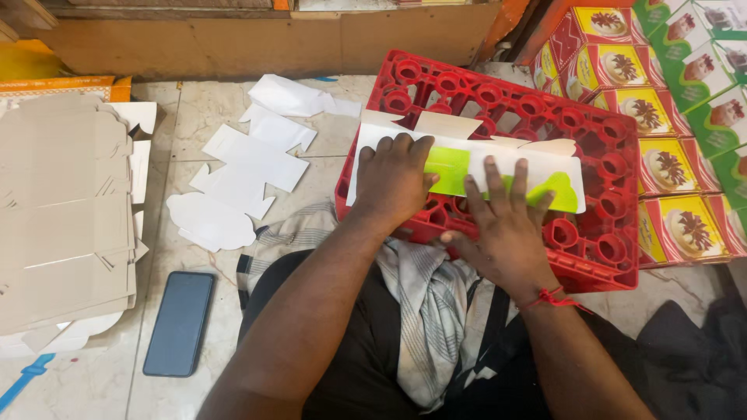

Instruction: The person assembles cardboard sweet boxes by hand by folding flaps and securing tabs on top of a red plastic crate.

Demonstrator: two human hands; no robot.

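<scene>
A flat white cardboard box blank with lime-green patches lies across an upturned red plastic crate. My left hand presses down on the blank's left part, fingers curled over its folded edge. My right hand, with a red thread at the wrist, rests flat on the blank's lower right, fingers spread over the green area. Neither hand lifts the blank off the crate.
Loose white box blanks lie on the tiled floor to the left. A stack of brownish flat cardboard sits at far left, a dark phone beside it. Finished red, yellow and green boxes are stacked at right. A striped cloth covers my lap.
</scene>
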